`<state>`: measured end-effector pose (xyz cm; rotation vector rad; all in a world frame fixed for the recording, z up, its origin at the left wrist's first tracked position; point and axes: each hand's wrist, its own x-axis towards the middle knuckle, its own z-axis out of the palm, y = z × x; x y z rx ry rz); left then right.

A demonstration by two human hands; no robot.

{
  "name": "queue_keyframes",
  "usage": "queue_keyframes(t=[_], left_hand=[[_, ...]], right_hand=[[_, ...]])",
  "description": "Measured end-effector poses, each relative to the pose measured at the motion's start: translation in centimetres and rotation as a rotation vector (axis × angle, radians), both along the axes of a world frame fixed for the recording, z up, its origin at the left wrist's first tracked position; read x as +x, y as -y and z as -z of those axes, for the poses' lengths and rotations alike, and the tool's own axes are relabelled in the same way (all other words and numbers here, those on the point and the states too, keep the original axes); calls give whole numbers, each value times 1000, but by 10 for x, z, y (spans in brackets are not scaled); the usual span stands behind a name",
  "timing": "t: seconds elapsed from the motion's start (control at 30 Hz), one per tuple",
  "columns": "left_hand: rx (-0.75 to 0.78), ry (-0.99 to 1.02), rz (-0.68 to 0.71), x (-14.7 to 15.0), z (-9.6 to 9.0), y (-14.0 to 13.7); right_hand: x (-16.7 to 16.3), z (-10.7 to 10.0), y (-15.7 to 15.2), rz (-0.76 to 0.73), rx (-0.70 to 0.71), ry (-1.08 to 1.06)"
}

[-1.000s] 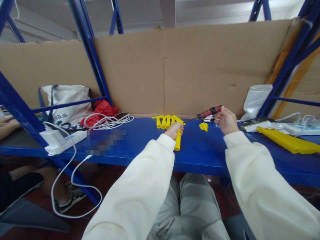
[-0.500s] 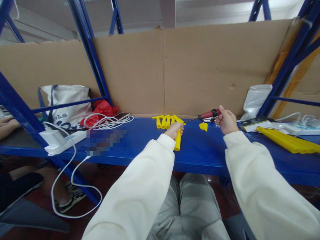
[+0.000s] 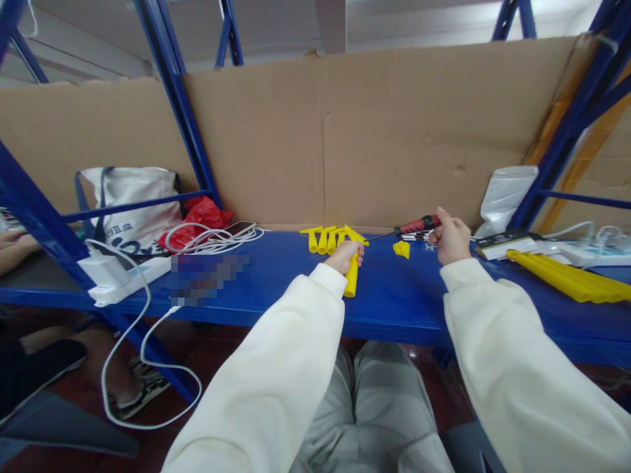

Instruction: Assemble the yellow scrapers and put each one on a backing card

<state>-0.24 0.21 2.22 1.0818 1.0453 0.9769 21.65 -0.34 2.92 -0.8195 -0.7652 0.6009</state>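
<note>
My left hand [image 3: 346, 256] is closed around a yellow plastic piece with a tube-shaped handle [image 3: 351, 279] that points down toward me. In my right hand [image 3: 451, 238] is the end of the red and black handle of a screwdriver [image 3: 417, 225], held by the fingertips. Its thin shaft runs left to the yellow piece beside my left fist; the tip is hidden there. Behind my left hand, several similar yellow pieces [image 3: 323, 242] stand in a row near the cardboard. A small yellow part [image 3: 401, 249] lies between my hands, below the screwdriver.
Long yellow tubes [image 3: 566, 276] lie at the right, beside a black and white box [image 3: 507, 244] and a clear plastic bag [image 3: 505, 197]. A cardboard wall [image 3: 394, 131] closes the back of the blue table [image 3: 394, 302]. White cables [image 3: 211, 240] and a power strip [image 3: 131, 282] occupy the left.
My right hand and the screwdriver have shifted slightly to the right. My left hand keeps its hold on the yellow piece, almost unmoved.
</note>
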Motion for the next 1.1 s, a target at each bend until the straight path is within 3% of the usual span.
queue_keyframes(t=[0.1,0.23,0.37,0.6,0.77,0.93,1.0,1.1], left_hand=[[1,-12,15,0,-2,1],[12,-10,-4,0,-3,2],[24,-29,-10,0,-4,4],[84,-75,-43,1,0,1],[218,-213,-41,4,6,-3],[444,-397,43,6,15,-6],[543,-492,68,6,18,-8],[634,-582,85,5,20,-11]], right_hand=[[3,0,0,77,13,-15],[-2,-4,5,172,-70,9],[-13,-7,13,125,-206,127],[-18,-1,17,-139,-668,547],[-22,8,19,-202,-941,922],[-18,14,7,-208,-911,1125],[-11,16,0,-98,-871,1186],[9,23,-8,183,-825,1229]])
